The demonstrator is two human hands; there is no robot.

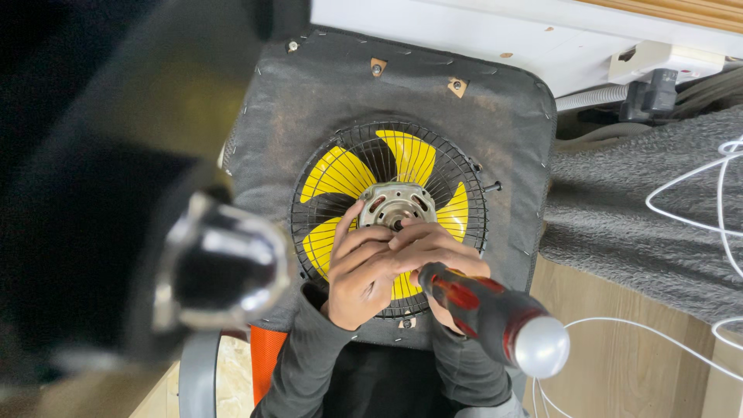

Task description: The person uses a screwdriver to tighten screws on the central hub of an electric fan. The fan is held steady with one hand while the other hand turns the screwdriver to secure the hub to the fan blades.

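Observation:
A small fan lies flat on a dark grey padded board (495,116). Its black wire grille (464,166) covers yellow blades (337,174), and a bare metal motor (391,203) sits at the centre. My left hand (360,267) rests on the grille with fingertips touching the motor's lower edge. My right hand (441,259) grips a screwdriver with a red and black handle (484,310) and a grey butt end; its tip is hidden under my fingers near the motor.
A blurred dark object with a shiny metal end (220,267) fills the left side close to the camera. A grey fuzzy cloth (642,209) and white cables (696,178) lie at right on a wooden floor (619,364). A black plug (654,93) sits top right.

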